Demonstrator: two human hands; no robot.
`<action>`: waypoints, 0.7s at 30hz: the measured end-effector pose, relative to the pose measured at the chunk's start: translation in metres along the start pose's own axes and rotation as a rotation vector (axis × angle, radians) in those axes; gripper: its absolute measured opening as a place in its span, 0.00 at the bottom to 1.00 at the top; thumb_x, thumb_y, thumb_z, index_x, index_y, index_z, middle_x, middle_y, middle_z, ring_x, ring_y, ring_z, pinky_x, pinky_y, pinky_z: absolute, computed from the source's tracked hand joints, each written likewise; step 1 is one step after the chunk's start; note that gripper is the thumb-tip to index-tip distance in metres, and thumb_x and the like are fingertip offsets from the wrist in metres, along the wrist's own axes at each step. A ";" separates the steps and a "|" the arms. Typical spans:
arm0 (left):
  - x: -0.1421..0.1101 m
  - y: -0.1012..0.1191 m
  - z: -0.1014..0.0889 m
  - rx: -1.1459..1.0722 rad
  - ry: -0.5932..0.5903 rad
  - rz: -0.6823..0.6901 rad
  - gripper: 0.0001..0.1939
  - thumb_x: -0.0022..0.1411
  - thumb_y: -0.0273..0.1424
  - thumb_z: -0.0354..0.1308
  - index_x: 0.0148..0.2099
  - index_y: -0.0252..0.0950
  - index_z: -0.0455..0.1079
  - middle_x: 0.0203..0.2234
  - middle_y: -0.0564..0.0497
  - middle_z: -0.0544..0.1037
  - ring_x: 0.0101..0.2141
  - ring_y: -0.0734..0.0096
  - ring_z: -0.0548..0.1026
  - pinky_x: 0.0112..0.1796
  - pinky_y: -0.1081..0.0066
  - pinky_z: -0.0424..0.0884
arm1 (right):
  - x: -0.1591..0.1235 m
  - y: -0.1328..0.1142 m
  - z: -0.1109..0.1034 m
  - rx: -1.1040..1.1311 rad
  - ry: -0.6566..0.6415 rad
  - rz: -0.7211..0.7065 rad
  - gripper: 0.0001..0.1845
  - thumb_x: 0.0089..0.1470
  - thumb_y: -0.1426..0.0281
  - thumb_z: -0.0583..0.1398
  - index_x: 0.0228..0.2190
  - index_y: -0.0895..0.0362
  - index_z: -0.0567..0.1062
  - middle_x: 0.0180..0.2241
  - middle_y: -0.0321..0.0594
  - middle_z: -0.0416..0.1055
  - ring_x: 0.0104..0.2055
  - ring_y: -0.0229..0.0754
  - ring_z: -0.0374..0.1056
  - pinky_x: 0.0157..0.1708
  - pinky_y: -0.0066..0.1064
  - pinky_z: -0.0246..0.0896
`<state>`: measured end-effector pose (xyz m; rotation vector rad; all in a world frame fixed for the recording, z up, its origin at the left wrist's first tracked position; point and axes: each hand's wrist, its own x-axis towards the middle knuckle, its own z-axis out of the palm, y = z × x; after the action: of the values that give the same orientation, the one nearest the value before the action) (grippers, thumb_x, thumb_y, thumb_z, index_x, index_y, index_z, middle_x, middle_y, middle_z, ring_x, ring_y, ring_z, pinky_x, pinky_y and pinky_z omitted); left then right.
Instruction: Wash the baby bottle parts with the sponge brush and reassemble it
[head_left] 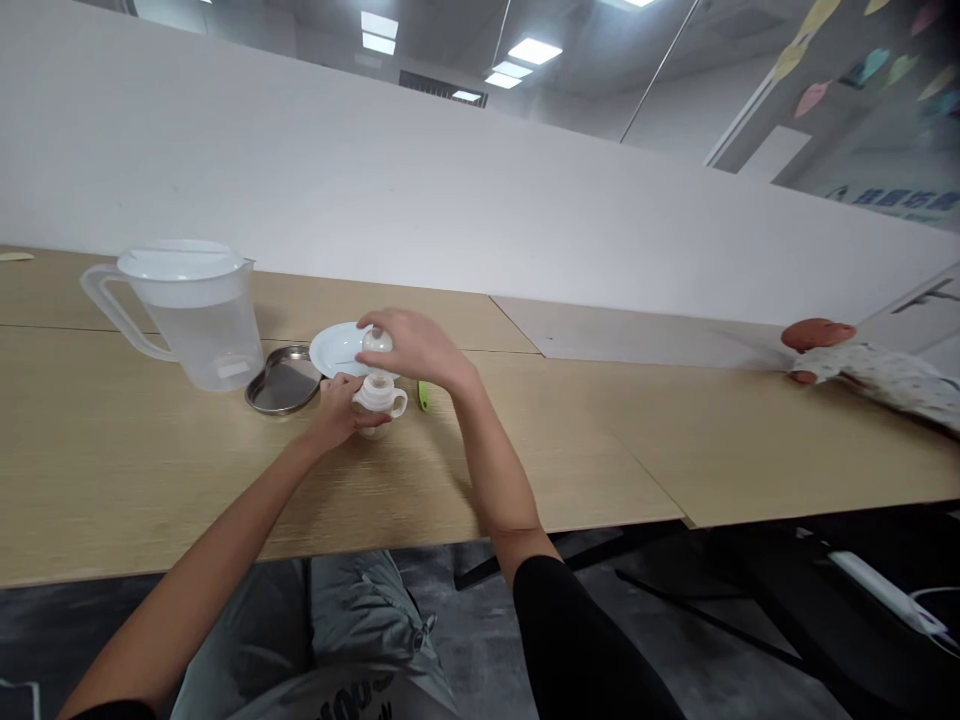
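The left grip (339, 410) is closed around a small two-handled bottle (379, 392), upright with its mouth uncovered, just in front of a white plate (335, 350) on the desk (570, 440). The right grip (412, 348) is curled, fingertips pinching a clear dome-shaped cap (377, 342) just above that mouth. A round metal tray (282, 388) lies beside a lidded pitcher (210, 335); whether the pitcher contains liquid, I cannot tell.

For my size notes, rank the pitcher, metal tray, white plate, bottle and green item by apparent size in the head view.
1. Pitcher
2. Metal tray and white plate: too alike, plate partly hidden
3. Bottle
4. Green item
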<state>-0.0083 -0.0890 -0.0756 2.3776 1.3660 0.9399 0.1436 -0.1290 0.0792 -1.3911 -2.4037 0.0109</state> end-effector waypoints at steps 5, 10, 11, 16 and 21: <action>0.000 0.000 0.001 -0.061 0.031 -0.007 0.28 0.45 0.46 0.70 0.48 0.40 0.75 0.42 0.45 0.78 0.47 0.49 0.70 0.50 0.52 0.61 | 0.006 0.013 -0.001 0.054 0.362 0.144 0.25 0.63 0.63 0.51 0.60 0.54 0.59 0.55 0.46 0.65 0.54 0.48 0.64 0.51 0.37 0.60; 0.000 -0.003 0.004 -0.046 0.079 -0.007 0.29 0.45 0.47 0.70 0.48 0.39 0.75 0.41 0.44 0.78 0.47 0.49 0.71 0.50 0.53 0.62 | 0.040 0.055 0.043 0.116 0.109 0.295 0.25 0.56 0.61 0.61 0.52 0.59 0.67 0.49 0.47 0.71 0.48 0.45 0.68 0.47 0.34 0.62; 0.000 -0.003 0.004 -0.040 0.081 -0.008 0.30 0.44 0.47 0.70 0.48 0.39 0.75 0.41 0.44 0.79 0.47 0.49 0.71 0.50 0.53 0.62 | 0.046 0.062 0.052 0.123 0.015 0.319 0.24 0.56 0.60 0.61 0.50 0.59 0.69 0.47 0.46 0.73 0.48 0.44 0.69 0.46 0.33 0.63; 0.001 -0.003 0.004 -0.024 0.076 -0.019 0.31 0.43 0.47 0.71 0.48 0.38 0.75 0.40 0.44 0.78 0.47 0.48 0.72 0.49 0.53 0.63 | 0.061 0.076 0.085 -0.003 -0.218 0.371 0.22 0.58 0.54 0.59 0.42 0.60 0.75 0.48 0.51 0.76 0.50 0.47 0.71 0.46 0.33 0.63; 0.001 -0.003 0.005 -0.036 0.088 -0.009 0.30 0.44 0.47 0.70 0.47 0.39 0.75 0.38 0.44 0.78 0.45 0.50 0.72 0.50 0.53 0.63 | 0.065 0.076 0.103 -0.093 -0.260 0.392 0.28 0.60 0.51 0.56 0.43 0.64 0.77 0.47 0.59 0.76 0.50 0.50 0.73 0.46 0.35 0.65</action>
<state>-0.0068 -0.0861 -0.0802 2.3277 1.3774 1.0695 0.1457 -0.0175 -0.0110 -1.9924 -2.3084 0.1927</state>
